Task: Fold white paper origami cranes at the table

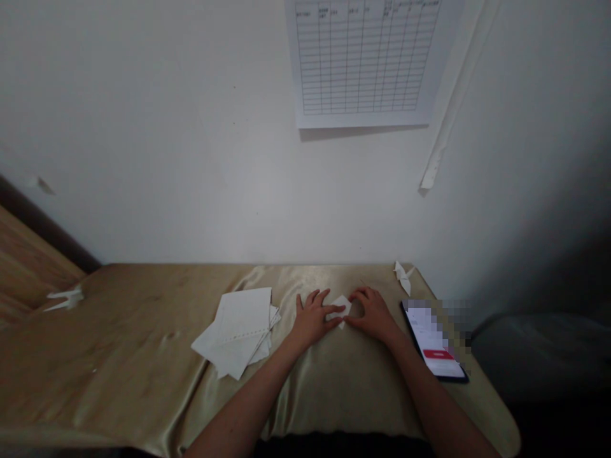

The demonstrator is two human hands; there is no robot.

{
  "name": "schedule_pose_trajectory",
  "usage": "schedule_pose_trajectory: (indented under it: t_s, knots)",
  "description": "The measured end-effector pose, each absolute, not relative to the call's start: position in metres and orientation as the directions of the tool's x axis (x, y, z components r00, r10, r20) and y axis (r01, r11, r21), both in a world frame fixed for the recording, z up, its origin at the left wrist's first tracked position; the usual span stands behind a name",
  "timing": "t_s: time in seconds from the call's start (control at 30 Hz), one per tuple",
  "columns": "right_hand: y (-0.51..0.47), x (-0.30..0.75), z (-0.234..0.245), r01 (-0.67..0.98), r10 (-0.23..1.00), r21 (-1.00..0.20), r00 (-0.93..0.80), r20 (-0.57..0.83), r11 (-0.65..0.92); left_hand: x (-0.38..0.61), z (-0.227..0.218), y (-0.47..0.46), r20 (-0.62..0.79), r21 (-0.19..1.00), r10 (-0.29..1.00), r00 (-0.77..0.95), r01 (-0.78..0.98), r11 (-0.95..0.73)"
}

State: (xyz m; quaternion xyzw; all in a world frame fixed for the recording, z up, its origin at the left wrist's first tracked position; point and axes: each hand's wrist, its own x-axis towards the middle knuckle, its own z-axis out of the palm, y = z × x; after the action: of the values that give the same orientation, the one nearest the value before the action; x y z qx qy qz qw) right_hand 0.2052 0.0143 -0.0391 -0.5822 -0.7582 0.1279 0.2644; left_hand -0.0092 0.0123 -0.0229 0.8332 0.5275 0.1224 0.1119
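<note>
A small folded piece of white paper (344, 302) lies on the cloth-covered table between my two hands. From the left, my left hand (312, 320) rests its index finger and thumb on the paper, while its other fingers are spread out over the cloth. My right hand (373, 313) is curved at the paper's right side, its thumb and index fingertips at the paper's edges. The two thumbs nearly meet at the lower edge. Parts of the paper are hidden under the fingers.
A loose stack of white paper sheets (243, 324) lies left of my left arm. Right of my right arm is a phone (429, 337) with a lit screen. Folded white paper pieces (402, 278) sit at the back right and far left. Behind stands a wall with a printed table sheet (363, 70).
</note>
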Motion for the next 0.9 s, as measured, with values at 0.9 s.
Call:
schedule_pose_trajectory:
  t_s: [0.9]
  knots:
    - [0.01,0.204,-0.043,0.862,0.967,-0.455,-0.138,0.212,0.223,-0.011,-0.024,0.015,0.07,0.295,0.902,0.426,0.855,-0.427]
